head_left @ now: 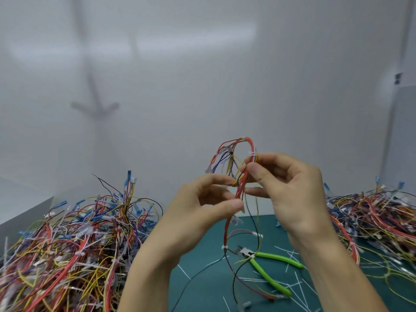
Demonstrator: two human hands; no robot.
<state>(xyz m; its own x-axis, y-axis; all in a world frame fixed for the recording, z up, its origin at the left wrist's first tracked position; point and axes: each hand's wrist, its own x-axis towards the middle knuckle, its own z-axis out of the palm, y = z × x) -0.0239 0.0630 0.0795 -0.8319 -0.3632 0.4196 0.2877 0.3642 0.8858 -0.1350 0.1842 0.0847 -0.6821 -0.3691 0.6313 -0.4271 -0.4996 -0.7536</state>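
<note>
1. Pinching with thumb and forefinger, the left hand [202, 206] is holding the wire harness [227, 233] in a narrow grip on the red bundle.
2. The right hand [290, 194] is gripping the same bundle just above, at 1 o'clock of the left hand, with its thumb and curled fingers closing round the wires.
3. The harness is hanging in the air between both hands, well above the green mat [202, 266]. Its red bundle is looping over at 12 o'clock of the right fingertips. Thin blue, yellow and red strands are fanning out at 10 o'clock of that loop.
4. A white cable tie [252, 155] is sitting on the loop, touching the right forefinger.
5. The harness tail is trailing toward 6 o'clock, with thin strands reaching the mat.
6. Green-handled cutters [265, 274] are lying on the mat at 6 o'clock of the hands. Their handles are spreading toward 4 and 5 o'clock, and harness strands are crossing the cutter head.
7. Cut tie tails [290, 255] are lying scattered on the mat around the cutters.
8. A left wire pile [78, 244] is sitting at 8 o'clock of the hands, and a right wire pile [371, 217] at 3 o'clock.
</note>
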